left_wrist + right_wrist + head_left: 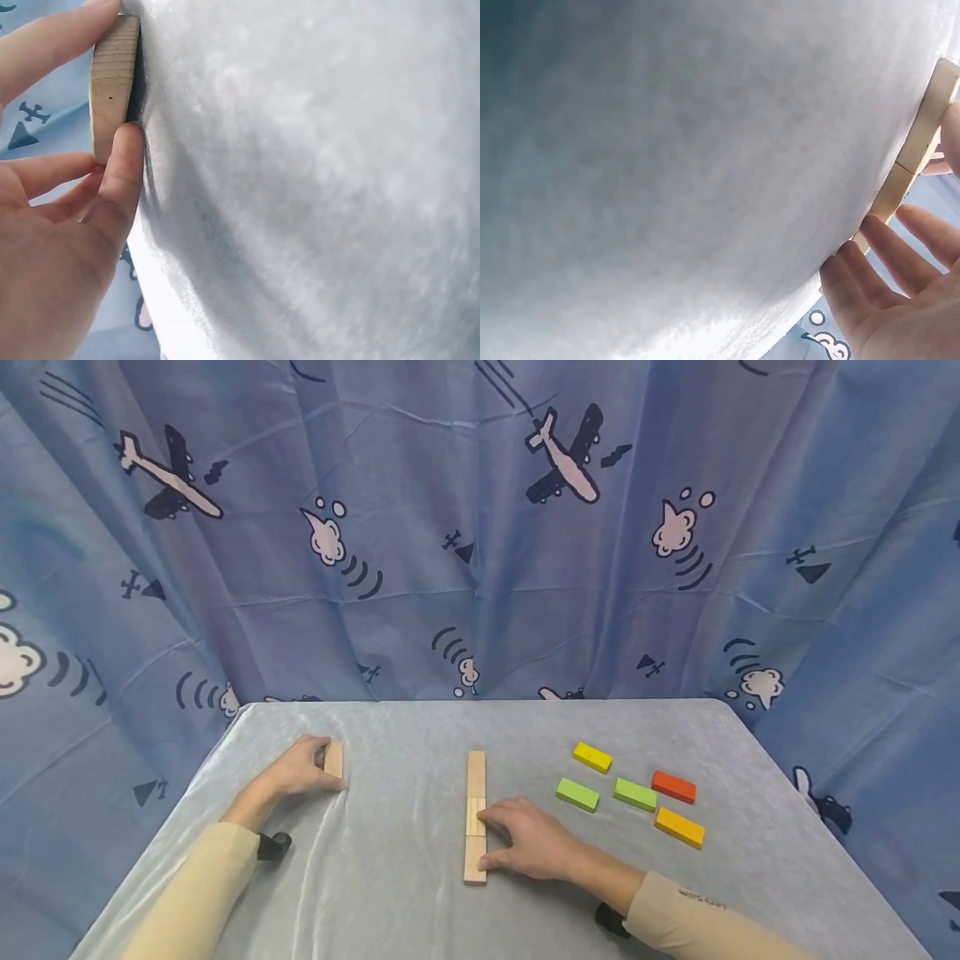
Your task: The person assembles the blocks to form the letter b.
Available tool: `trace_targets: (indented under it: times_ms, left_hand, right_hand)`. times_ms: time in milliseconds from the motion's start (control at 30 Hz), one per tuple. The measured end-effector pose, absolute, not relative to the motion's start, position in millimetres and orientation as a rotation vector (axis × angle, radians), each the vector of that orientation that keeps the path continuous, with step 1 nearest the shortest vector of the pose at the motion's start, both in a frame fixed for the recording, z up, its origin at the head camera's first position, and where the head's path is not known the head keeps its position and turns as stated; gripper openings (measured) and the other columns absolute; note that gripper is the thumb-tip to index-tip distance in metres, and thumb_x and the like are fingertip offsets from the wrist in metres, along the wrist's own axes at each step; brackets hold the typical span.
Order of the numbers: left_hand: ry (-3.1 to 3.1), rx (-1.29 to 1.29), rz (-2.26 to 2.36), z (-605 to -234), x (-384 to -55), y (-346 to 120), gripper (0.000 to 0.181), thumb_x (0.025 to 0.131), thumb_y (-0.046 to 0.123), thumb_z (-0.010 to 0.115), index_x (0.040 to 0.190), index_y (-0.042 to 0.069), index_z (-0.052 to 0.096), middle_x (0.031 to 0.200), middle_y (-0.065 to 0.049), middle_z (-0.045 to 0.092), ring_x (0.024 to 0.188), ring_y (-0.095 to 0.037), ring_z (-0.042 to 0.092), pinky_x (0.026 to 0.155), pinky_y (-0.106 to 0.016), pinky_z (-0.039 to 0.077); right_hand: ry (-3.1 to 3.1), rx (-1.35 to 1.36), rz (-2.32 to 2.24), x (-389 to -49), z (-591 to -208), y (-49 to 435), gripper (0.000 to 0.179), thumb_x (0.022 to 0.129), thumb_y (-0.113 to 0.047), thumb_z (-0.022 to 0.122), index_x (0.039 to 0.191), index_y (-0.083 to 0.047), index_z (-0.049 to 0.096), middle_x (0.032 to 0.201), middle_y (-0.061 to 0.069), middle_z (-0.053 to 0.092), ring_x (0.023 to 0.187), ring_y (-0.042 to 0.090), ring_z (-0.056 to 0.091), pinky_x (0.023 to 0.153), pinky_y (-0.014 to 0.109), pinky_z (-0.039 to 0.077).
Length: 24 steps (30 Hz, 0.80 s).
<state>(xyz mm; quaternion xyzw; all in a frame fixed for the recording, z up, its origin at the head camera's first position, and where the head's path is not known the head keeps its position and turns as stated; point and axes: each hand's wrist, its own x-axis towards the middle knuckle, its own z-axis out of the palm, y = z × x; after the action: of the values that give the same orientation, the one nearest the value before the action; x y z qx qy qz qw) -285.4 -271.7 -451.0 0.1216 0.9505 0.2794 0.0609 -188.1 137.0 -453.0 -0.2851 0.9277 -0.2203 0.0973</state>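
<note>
Step in hand: judging by the layout, the person is assembling plain wooden blocks on the bench, with the left hand handling a single piece and the right hand attending to a row.

Left side: the fingers are clamping the single block, thumb at its near end and a fingertip at its far end. This piece is standing near the bench's left edge, well apart from the row. Whether its underside is bearing on the cloth cannot be confirmed.

Right side: the row is running away from the person, its far block, middle block and near block meeting end to end. The thumb is touching the near block and a fingertip is touching the middle block, both from the right; thumb and fingers are spreading apart along that side, not closing round any piece.

Other items: a yellow block, two green blocks, a red block and an orange block are lying at the right, separate from the row.

Next move: in this inspector's judgement, it is calling for steady right-hand contact, keeping the row straight, while the left hand is placing its piece squarely.
</note>
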Motion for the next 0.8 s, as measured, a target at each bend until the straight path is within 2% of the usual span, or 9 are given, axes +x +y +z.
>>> trace_targets:
  times_ms: [167,267,400,500,800]
  left_hand:
    - [2.858,0.317,0.912,-452.1,-284.1,-270.1,0.104,0.072,0.034,0.091,0.144,-0.018,0.037,0.143,-0.04,0.041,0.133,-0.053,0.04,0.111,-0.062,0.031]
    - [2.849,0.304,0.978,-449.8,-285.6,-264.6,0.103,0.072,0.032,0.091,0.146,-0.016,0.037,0.143,-0.037,0.042,0.128,-0.048,0.049,0.107,-0.058,0.038]
    - [2.853,0.325,0.992,-446.0,-292.7,-251.5,0.102,0.071,0.03,0.092,0.147,-0.013,0.039,0.14,-0.033,0.046,0.116,-0.039,0.061,0.097,-0.049,0.048]
    - [2.857,0.345,0.975,-443.7,-296.9,-238.3,0.101,0.07,0.03,0.092,0.147,-0.011,0.04,0.138,-0.031,0.048,0.113,-0.036,0.061,0.091,-0.046,0.05]
    - [2.824,0.432,0.999,-439.3,-303.0,-200.8,0.102,0.068,0.028,0.093,0.147,-0.01,0.041,0.14,-0.027,0.047,0.109,-0.032,0.06,0.087,-0.043,0.051]
  right_hand:
    - [2.746,-0.85,-0.645,-187.5,-454.6,136.7,0.069,0.083,-0.051,0.081,0.135,-0.008,0.064,0.13,0.006,0.065,0.124,0.027,0.055,0.103,0.047,0.045]
    - [2.75,-0.854,-0.649,-187.4,-455.5,136.7,0.069,0.083,-0.051,0.081,0.135,-0.008,0.064,0.13,0.007,0.065,0.124,0.027,0.055,0.103,0.047,0.046]
    - [2.759,-0.857,-0.653,-187.7,-456.8,137.3,0.069,0.083,-0.05,0.081,0.135,-0.007,0.064,0.13,0.007,0.065,0.124,0.027,0.056,0.103,0.048,0.046]
    - [2.758,-0.854,-0.65,-187.7,-456.8,137.7,0.069,0.083,-0.05,0.081,0.135,-0.007,0.064,0.131,0.007,0.064,0.124,0.028,0.055,0.103,0.048,0.045]
    - [2.757,-0.852,-0.645,-187.2,-454.0,136.7,0.069,0.083,-0.051,0.081,0.135,-0.008,0.064,0.13,0.006,0.065,0.124,0.027,0.056,0.103,0.047,0.046]
